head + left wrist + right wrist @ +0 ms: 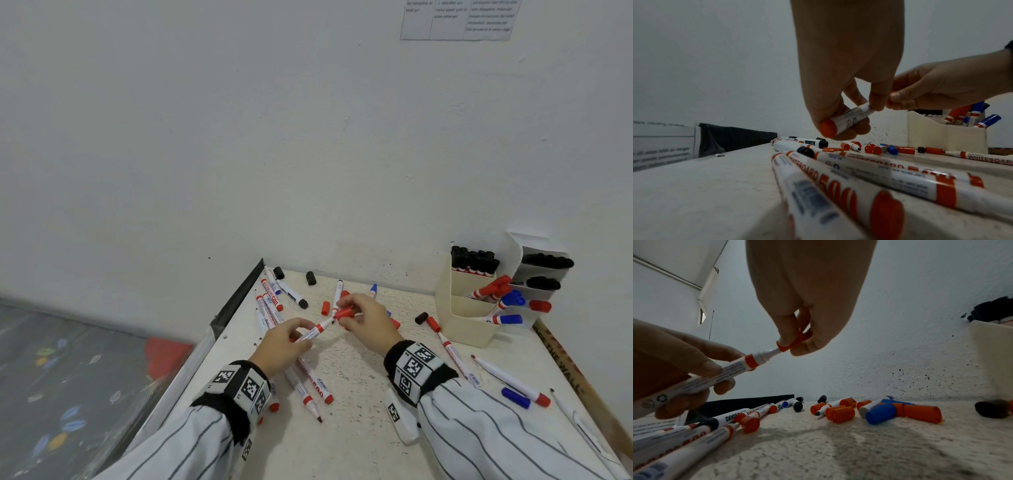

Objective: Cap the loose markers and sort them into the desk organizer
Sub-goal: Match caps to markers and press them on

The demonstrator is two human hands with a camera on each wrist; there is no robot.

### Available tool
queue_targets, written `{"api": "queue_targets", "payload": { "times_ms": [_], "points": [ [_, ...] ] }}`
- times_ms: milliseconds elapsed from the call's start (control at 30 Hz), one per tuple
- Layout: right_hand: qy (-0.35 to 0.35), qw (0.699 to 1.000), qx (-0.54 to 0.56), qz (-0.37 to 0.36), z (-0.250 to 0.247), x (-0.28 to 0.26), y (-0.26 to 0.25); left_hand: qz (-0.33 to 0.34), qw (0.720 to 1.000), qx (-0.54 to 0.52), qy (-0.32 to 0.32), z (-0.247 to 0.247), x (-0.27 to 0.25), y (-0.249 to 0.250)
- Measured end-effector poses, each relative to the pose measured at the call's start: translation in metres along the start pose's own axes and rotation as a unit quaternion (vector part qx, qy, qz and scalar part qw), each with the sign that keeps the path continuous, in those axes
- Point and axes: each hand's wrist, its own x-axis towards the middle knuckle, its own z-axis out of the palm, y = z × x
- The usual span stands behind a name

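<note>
My left hand (287,342) grips a white marker with red bands (313,333) by its barrel, held above the table. In the left wrist view the marker (846,119) shows its red end cap between my curled fingers. My right hand (363,317) pinches a red cap (343,313) at the marker's tip. The right wrist view shows the cap (792,344) just over the white nib end of the marker (731,374), not pushed fully on. The cream desk organizer (469,325) stands at the back right with black, red and blue markers in it.
Several loose markers (270,301) and loose caps (325,307) lie across the speckled white table (342,428). More markers (510,380) lie at the right. A white wall stands behind. The table's left edge drops to a dark floor.
</note>
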Motion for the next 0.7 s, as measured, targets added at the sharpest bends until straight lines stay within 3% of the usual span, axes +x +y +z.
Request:
{"api": "queue_targets", "payload": {
  "times_ms": [433,700],
  "points": [
    [-0.058,0.997,0.019,0.037,-0.002,-0.009,-0.001,0.05,0.997,0.051,-0.001,0.005,-0.004,0.011],
    [-0.004,0.996,-0.011,0.087,-0.003,-0.011,-0.011,0.124,0.974,0.185,0.049,0.015,-0.004,0.025]
  ]
}}
